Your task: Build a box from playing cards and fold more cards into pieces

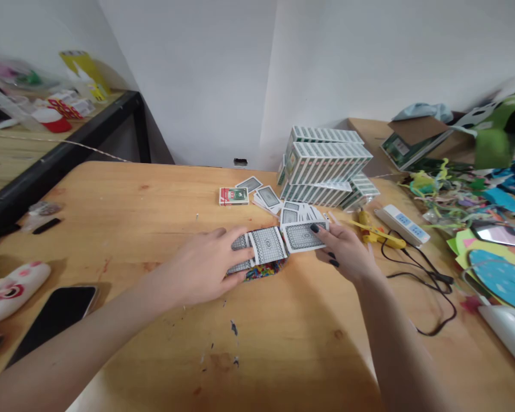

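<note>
Head view, right hand (345, 249), grip pinching playing card (300, 237), left hand (201, 260), grip clasped on card-covered object (269, 247)

The left arm (111, 320) reaches out, and the left hand (212, 257) is palm down with fingers (244, 253) apart. The right arm (388, 326) reaches too; the right hand (345, 249) pinches, with dark nails (315, 228) showing.
</note>
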A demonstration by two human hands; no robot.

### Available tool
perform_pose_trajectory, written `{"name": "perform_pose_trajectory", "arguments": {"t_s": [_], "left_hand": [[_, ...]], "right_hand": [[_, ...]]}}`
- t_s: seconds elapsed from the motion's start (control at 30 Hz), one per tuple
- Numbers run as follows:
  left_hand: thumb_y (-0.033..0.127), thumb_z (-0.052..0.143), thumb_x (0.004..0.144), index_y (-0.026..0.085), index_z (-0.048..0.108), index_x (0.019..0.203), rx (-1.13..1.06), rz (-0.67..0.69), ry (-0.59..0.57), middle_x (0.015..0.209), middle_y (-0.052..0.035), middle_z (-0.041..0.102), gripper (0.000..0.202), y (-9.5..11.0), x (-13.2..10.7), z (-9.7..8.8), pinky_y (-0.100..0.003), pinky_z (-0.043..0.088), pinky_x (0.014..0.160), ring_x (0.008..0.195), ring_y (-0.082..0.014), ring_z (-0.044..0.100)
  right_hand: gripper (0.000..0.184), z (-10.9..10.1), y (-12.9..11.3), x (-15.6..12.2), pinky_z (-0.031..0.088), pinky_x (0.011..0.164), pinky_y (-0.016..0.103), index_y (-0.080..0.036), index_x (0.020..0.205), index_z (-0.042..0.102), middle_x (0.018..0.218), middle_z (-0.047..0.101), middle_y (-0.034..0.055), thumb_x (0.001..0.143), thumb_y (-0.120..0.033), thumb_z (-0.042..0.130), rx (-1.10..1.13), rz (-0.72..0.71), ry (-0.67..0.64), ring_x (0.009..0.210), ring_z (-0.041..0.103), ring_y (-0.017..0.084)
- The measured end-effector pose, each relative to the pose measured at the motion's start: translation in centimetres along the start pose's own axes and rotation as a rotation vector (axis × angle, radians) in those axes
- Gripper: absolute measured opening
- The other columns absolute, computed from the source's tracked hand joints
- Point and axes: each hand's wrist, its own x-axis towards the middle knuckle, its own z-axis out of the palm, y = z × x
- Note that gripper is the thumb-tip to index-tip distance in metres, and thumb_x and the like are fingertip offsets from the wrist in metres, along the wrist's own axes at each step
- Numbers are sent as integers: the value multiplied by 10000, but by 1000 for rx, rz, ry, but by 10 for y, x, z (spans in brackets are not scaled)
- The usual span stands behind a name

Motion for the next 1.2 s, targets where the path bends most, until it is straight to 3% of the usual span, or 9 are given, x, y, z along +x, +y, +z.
{"name": "perform_pose_trajectory", "arguments": {"t_s": [0.33, 0.57, 0.9, 1.0, 1.2], "left_hand": [[334, 520, 728, 237, 526, 1011, 68, -35, -27, 1236, -89, 429, 298, 2, 3, 3, -352, 459, 603, 864, -254, 550], [319, 511, 732, 239, 509, 1008, 79, -43, -31, 1265, -89, 406, 287, 1, 3, 3, -371, 465, 614, 898, -263, 546], [315, 480, 753, 246, 515, 990, 60, -48, -57, 1266, -65, 400, 249, 1, 1, 1, -343, 464, 637, 918, -252, 547], [306, 479, 753, 245, 508, 1013, 40, -42, -45, 1260, -73, 403, 269, 0, 1, 1, -351, 466, 649, 921, -258, 548], [305, 480, 751, 232, 513, 964, 55, -16, -21, 1245, -91, 420, 227, 0, 2, 2, -350, 467, 590, 893, -266, 554]], "right_hand": [[346, 23, -9, -13, 235, 300, 186, -215, 583, 350, 359, 333, -86, 830, -436, 447, -167, -212, 255, 294, 304, 60], [373, 25, -1, -7, 207, 294, 192, -215, 561, 336, 352, 337, -83, 821, -460, 443, -85, -97, 66, 285, 291, 59], [358, 9, -13, -1, 131, 337, 161, -181, 570, 375, 427, 294, -109, 688, -380, 647, 293, 195, -238, 343, 197, 11], [354, 8, -13, -1, 129, 338, 162, -180, 580, 377, 419, 298, -113, 686, -383, 647, 301, 196, -257, 341, 194, 12], [368, 13, -9, -6, 175, 329, 174, -193, 568, 354, 415, 306, -104, 735, -436, 575, 154, 79, -154, 332, 258, 30]]}}
